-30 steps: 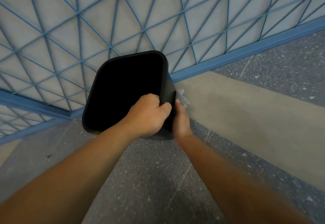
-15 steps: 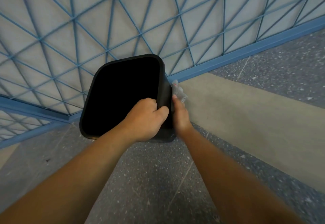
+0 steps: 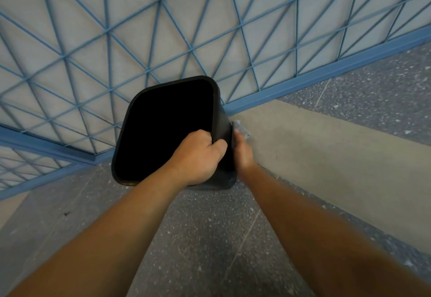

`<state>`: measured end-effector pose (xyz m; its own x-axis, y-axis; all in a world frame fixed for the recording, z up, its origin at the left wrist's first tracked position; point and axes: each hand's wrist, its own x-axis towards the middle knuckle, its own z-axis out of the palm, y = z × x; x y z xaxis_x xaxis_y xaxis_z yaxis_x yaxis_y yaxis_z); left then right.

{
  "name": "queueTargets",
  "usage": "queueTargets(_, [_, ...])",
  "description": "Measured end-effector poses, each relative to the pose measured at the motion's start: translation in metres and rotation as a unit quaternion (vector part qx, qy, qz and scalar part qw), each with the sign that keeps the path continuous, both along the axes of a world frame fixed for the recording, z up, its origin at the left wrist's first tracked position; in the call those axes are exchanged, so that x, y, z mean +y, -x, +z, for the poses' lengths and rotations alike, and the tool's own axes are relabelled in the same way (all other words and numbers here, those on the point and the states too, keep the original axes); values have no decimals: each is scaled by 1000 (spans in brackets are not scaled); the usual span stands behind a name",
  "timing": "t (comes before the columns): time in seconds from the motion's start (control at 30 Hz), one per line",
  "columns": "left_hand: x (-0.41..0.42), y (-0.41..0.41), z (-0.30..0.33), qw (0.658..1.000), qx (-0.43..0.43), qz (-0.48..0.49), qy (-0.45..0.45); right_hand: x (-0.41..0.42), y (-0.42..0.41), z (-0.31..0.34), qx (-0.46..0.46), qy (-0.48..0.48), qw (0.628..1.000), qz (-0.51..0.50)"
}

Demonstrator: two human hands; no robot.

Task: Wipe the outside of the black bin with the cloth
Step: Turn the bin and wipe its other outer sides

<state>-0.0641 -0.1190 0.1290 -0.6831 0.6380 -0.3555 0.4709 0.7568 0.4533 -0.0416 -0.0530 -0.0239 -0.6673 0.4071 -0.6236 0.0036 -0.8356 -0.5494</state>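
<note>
left hand (image 3: 198, 156) fisted on rim of smooth rounded-rectangular black bin (image 3: 217, 121); right hand (image 3: 242, 154) presses crumpled grey cloth (image 3: 240, 128) flat against its outer wall

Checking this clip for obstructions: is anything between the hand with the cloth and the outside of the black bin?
Nothing visible. The right hand presses the cloth against the black bin's right outer wall, with no object between. The left hand grips the near rim, beside that wall and clear of it.
</note>
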Motion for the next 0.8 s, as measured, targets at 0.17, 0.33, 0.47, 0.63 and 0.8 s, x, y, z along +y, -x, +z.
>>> queueTargets(0.17, [-1,2,-2,1000,-11,-9,-6,2,-3,16,39,-48,998,-27])
queueTargets(0.33, [-2,1,-2,1000,0,-19,-18,24,16,2,-23,-53,998,23])
queueTargets(0.47, [-3,4,-5,999,14,-28,-24,-11,-8,-17,13,-42,999,24])
queueTargets(0.63, [-4,5,-6,999,17,-35,-27,-9,2,-8,55,-48,997,-26])
queueTargets(0.8, [-2,3,-3,998,43,-49,-22,15,6,-8,-15,-32,999,30])
